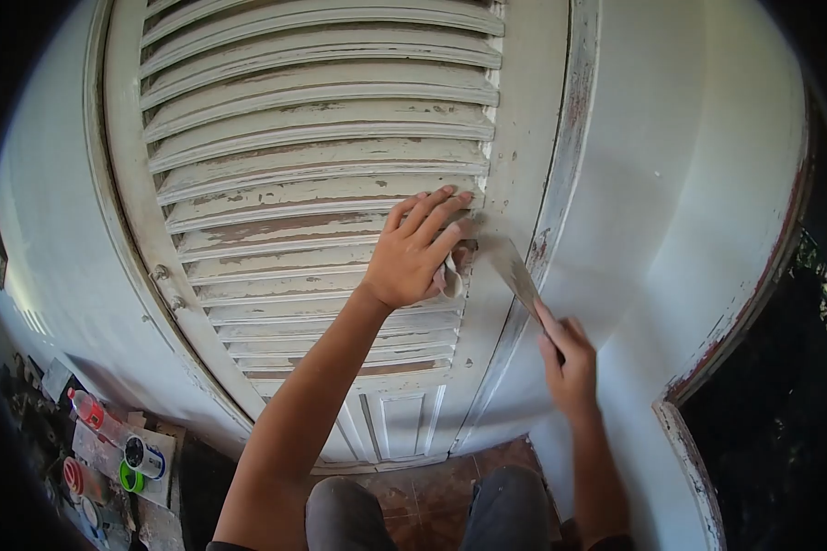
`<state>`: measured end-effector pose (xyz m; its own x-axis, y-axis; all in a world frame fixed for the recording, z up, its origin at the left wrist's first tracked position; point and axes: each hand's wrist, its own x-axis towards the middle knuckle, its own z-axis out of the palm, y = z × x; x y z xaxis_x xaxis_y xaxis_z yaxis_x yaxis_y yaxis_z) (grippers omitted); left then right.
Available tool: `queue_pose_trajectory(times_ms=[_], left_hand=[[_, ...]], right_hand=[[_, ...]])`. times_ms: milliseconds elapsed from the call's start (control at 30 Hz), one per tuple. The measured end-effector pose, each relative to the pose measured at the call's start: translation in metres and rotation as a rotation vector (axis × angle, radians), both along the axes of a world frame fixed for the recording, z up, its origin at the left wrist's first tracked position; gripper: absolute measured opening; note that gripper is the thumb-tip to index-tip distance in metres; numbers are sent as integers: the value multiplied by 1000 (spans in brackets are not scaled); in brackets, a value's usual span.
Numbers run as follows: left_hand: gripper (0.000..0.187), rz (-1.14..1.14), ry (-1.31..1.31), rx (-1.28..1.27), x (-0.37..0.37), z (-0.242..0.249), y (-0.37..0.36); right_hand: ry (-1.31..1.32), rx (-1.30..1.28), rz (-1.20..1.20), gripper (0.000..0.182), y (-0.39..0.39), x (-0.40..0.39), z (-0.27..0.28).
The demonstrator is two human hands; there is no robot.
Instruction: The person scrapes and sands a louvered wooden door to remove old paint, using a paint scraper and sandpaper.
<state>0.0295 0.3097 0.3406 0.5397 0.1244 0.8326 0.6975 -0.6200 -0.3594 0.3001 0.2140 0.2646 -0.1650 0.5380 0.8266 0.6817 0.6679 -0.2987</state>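
In my right hand (pixel 572 360) is a putty knife (pixel 521 277), its handle gripped and its blade, smeared by motion, pointing up and left to the right stile of a louvered door (pixel 515 138). My left hand (pixel 415 250) rests on the door's slats, near their right ends, with its fingers stretched upward. A curled whitish piece of cloth or paper (pixel 452 277) is held under its thumb and palm. Chipped off-white paint covers the slats (pixel 285 230), with brown patches showing through. The blade's tip is too blurred to tell whether it touches the wood.
A worn door frame (pixel 570 138) and white wall (pixel 652 184) stand on the right. At lower left, a table holds a clear bottle (pixel 96 413), a jar (pixel 145 456), a green ring-shaped item (pixel 131 476) and other clutter. Brown floor tiles (pixel 441 482) lie below, between my knees.
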Motion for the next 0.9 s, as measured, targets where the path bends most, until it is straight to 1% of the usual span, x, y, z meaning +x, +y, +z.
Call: queue_pose_trajectory(times_ms=[67,100,167,200,267,400,467,533,567,633,733,867,900], left_hand=[[34,-70,-57,2,1,7,-3],[46,-94,-61,23,0,11,-4],[49,-116,-65,-5,-5,12,-3],[52,-133,-67,-33,-8,13,-2],[53,-141,-19,6,-11,15,-1],[44,-164,-27,17,-12,12,3],[41,-172,-34,17,-10,10,3],[29,-164,-28,30,-12,9,6],[29,-164,-29,37,-13,9,6],[21,-175,1,2,-16,11,4],[21,-186,65,-21,-19,13,-4],[23,-141,139,5,-27,7,-23],[26,-173,144,-67,-28,4,-26]], right_hand=[[-198,26,-83,50,-4,-3,46],[-201,26,-87,50,-1,-4,61],[-353,47,-173,49,4,-5,84],[-355,49,-176,49,6,-4,91],[-488,33,-220,47,9,-1,102],[-602,-9,-239,44,1,-6,120],[-602,-61,-241,45,-8,-12,122],[-599,-91,-246,47,-12,-16,121],[-523,-112,-152,45,-11,-18,112],[-393,-178,-4,42,-12,-23,97],[-390,-217,-30,41,-12,-25,82],[-420,-288,-5,41,-24,-23,87],[-444,-322,-20,43,-25,-21,89]])
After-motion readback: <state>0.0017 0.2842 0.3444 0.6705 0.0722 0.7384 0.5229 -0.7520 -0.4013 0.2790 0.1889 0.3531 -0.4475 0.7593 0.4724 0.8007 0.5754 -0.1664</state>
